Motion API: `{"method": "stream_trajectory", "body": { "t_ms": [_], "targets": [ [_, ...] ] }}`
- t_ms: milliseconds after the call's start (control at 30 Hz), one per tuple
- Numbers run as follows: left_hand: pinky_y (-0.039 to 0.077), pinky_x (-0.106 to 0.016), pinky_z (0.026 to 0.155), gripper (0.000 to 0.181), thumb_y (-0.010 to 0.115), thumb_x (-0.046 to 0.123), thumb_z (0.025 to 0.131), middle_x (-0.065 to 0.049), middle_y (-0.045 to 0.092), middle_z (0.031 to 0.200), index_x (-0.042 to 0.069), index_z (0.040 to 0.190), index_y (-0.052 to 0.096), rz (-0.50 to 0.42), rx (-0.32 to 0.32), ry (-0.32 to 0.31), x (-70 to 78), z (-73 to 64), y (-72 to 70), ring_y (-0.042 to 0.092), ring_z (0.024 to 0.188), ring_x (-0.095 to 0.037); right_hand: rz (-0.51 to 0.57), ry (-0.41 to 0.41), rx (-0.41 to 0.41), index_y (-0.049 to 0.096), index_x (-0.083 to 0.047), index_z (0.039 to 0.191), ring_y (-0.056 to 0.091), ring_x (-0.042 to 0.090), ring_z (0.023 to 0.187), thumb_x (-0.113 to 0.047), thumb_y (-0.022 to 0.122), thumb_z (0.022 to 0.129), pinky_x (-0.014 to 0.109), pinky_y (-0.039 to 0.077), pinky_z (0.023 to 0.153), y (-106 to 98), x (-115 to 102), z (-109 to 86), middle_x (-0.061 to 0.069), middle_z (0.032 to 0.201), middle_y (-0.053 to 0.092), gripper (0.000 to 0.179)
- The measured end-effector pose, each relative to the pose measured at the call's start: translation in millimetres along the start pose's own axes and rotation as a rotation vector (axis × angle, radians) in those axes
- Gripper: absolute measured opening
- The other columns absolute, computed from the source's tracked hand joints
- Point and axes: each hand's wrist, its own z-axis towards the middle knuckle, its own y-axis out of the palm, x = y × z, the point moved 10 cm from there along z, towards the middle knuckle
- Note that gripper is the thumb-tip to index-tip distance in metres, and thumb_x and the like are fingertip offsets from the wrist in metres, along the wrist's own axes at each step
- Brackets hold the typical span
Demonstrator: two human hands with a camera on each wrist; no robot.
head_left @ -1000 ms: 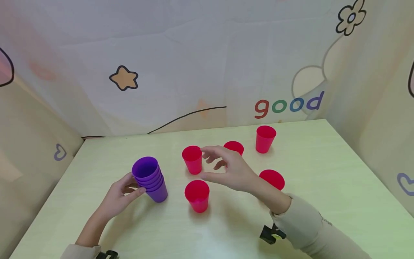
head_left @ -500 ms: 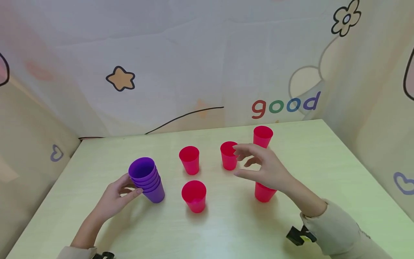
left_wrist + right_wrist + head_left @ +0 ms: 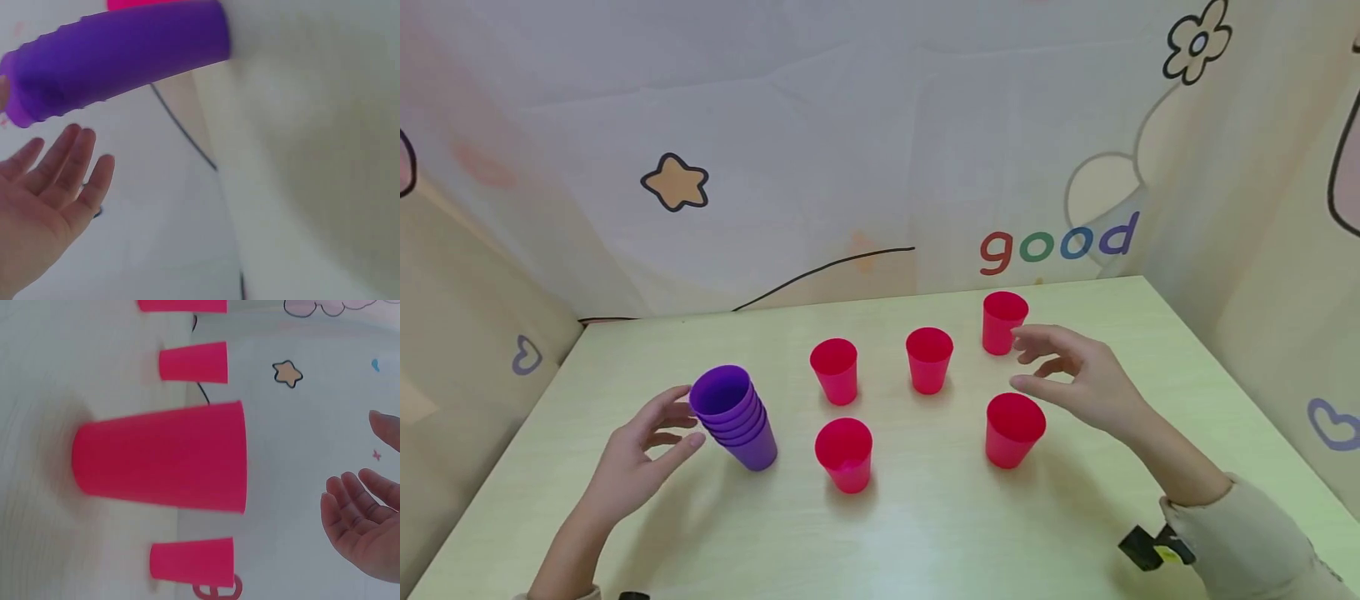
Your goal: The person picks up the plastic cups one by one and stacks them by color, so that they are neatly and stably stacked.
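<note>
A stack of several nested purple cups (image 3: 752,442) stands upright on the left part of the table. Just left of it is my left hand (image 3: 632,458), its fingers spread and loosely bent around nothing. In the left wrist view, a gap shows between those fingers and the purple stack (image 3: 125,56). My right hand (image 3: 1086,375) hovers in the air, relaxed and holding nothing, to the right of the near-right red cup (image 3: 1013,433). Its fingertips overlap the edge of the far-right red cup (image 3: 1002,323) in the head view; contact cannot be told.
More red cups stand upright and apart on the pale table (image 3: 925,533): a near-middle one (image 3: 844,458), a back-left one (image 3: 835,373) and a back-middle one (image 3: 929,362). A printed curtain (image 3: 820,150) rises behind the table and along both sides.
My right hand has moved right, across the red cups to the far side of them. My left hand has let go of the purple stack and drawn slightly left. The cups stay put.
</note>
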Motion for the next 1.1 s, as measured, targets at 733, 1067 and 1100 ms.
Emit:
{"method": "stream_trajectory", "body": {
  "t_ms": [733,1067,1100],
  "targets": [
    [0.046,-0.017,0.08,0.056,0.069,-0.018,0.063,-0.006,0.063,0.098,-0.006,0.116,0.053,-0.152,0.119,0.266,102.2,-6.7,8.1,0.059,0.089,-0.009,-0.079,0.276,0.033,0.042,-0.004,0.133,0.052,0.031,0.101,-0.036,0.065,0.083,0.028,0.048,0.072,-21,96,32.5,0.018,0.117,0.052,0.063],
    [0.047,-0.022,0.078,0.063,0.077,-0.003,0.064,-0.005,0.061,0.106,0.002,0.121,0.053,-0.137,-0.029,0.29,111.8,-1.5,54.8,0.057,0.095,-0.014,-0.069,0.364,0.021,0.033,-0.003,0.138,0.045,0.037,0.111,-0.042,0.067,0.08,0.043,0.048,0.08,-10,137,52.7,0.022,0.126,0.044,0.077],
    [0.048,-0.022,0.078,0.064,0.078,-0.003,0.063,-0.005,0.061,0.106,0.003,0.122,0.052,-0.135,-0.032,0.289,111.7,-1.8,57.0,0.058,0.095,-0.014,-0.058,0.369,0.017,0.032,-0.003,0.138,0.044,0.037,0.112,-0.041,0.067,0.08,0.045,0.047,0.082,-8,140,54.4,0.022,0.127,0.043,0.078]
  ]
}}
